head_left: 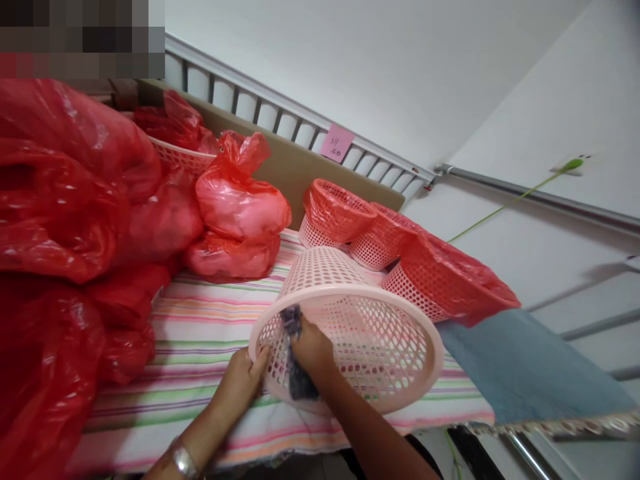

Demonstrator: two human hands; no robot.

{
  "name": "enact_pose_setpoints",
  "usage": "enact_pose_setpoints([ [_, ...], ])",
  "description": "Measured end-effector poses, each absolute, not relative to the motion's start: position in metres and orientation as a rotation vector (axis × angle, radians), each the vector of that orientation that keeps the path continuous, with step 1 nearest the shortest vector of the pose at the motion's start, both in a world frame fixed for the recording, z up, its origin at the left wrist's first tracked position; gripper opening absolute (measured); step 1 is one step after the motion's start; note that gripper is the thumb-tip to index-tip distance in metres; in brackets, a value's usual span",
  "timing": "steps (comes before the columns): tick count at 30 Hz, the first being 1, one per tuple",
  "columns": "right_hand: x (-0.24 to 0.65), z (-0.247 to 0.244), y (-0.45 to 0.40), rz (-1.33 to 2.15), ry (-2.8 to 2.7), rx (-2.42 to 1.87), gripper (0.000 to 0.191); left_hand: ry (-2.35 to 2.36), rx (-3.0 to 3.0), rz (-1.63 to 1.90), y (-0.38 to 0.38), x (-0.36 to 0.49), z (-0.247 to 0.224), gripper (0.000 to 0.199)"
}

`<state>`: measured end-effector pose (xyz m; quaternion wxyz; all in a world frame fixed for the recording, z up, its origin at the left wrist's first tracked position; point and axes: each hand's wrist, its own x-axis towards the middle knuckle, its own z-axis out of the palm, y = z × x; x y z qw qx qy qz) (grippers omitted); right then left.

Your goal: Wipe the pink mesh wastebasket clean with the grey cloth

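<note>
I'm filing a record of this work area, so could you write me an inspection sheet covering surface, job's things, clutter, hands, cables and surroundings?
Surface: striped cloth, with slight creases.
Job's things: pink mesh basket tipped on its side, mouth toward the camera; dark cloth inside its mouth.
Clutter: red plastic bags heaped at left; three red-lined baskets behind, toward the right.
Hands: left hand grips the basket's rim; right hand holds the dark cloth.
Cables: nothing seen for certain; a thin green strand at right is of unclear kind.
Surroundings: metal railing with a pink note; blue fabric at right.
</note>
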<state>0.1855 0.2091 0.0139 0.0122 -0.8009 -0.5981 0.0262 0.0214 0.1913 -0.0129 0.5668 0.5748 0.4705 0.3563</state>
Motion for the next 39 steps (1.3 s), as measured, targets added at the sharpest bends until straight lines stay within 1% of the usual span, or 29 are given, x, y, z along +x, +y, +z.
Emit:
enact_pose_setpoints([
  [3, 0.206, 0.010, 0.263, 0.072, -1.719, -2.604, 0.040, 1.106, 1.476, 0.875, 0.201, 0.016, 0.000, 0.043],
  [6, 0.224, 0.004, 0.295, 0.069, -1.641, -2.642, 0.040, 1.112, 1.559, 0.899, 0.209, 0.013, 0.006, 0.040],
  [10, 0.237, -0.006, 0.308, 0.057, -1.599, -2.653, 0.043, 1.091, 1.405, 0.887, 0.206, 0.017, 0.000, 0.039],
  [13, 0.239, -0.007, 0.308, 0.068, -1.595, -2.653, 0.041, 1.051, 1.239, 0.756, 0.196, 0.023, -0.011, 0.045],
  [15, 0.236, -0.004, 0.305, 0.078, -1.604, -2.648, 0.040, 1.014, 1.245, 0.694, 0.189, 0.027, -0.016, 0.050],
  [18, 0.223, 0.002, 0.283, 0.086, -1.642, -2.633, 0.041, 0.998, 1.296, 0.718, 0.185, 0.029, -0.020, 0.054],
  [22, 0.188, 0.003, 0.211, 0.072, -1.813, -2.494, 0.040, 1.002, 1.294, 0.749, 0.186, 0.031, -0.025, 0.053],
  [26, 0.160, 0.003, 0.131, 0.210, -1.976, -2.341, 0.038, 1.020, 1.280, 0.770, 0.186, 0.035, -0.030, 0.052],
  [29, 0.158, 0.006, 0.108, 0.275, -2.026, -2.314, 0.037, 1.031, 1.264, 0.773, 0.186, 0.035, -0.030, 0.049],
  [32, 0.172, 0.009, 0.126, 0.220, -2.016, -2.353, 0.039, 1.039, 1.334, 0.843, 0.187, 0.031, -0.024, 0.046],
  [35, 0.189, 0.009, 0.172, 0.087, -1.936, -2.451, 0.042, 1.026, 1.509, 0.965, 0.192, 0.025, -0.016, 0.038],
  [39, 0.211, 0.007, 0.241, 0.000, -1.779, -2.580, 0.041, 1.012, 1.578, 0.898, 0.198, 0.020, -0.008, 0.039],
])
